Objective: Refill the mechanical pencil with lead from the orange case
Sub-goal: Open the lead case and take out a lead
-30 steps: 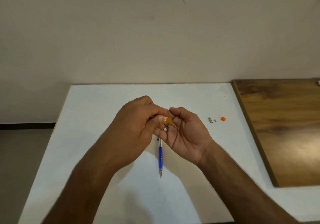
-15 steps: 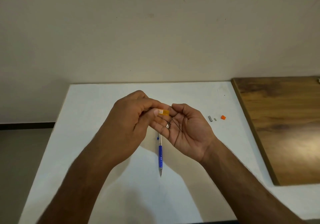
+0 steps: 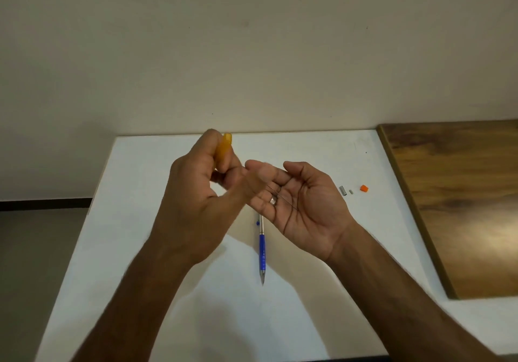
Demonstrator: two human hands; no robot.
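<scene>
Lead transfer stage. The left hand (image 3: 196, 199) pinches the orange case (image 3: 223, 148) between curled fingers, raised and tilted, blurred. The right hand (image 3: 301, 207) lies palm up, fingers relaxed and spread, cradling thin leads (image 3: 281, 197) across the fingers and palm. The step is best done by keeping the palm level and picking one lead gently, since the leads are likely brittle. The mechanical pencil (image 3: 262, 245) rests on the white table (image 3: 157, 249) just below both hands, apart from either grip, tip toward the viewer.
</scene>
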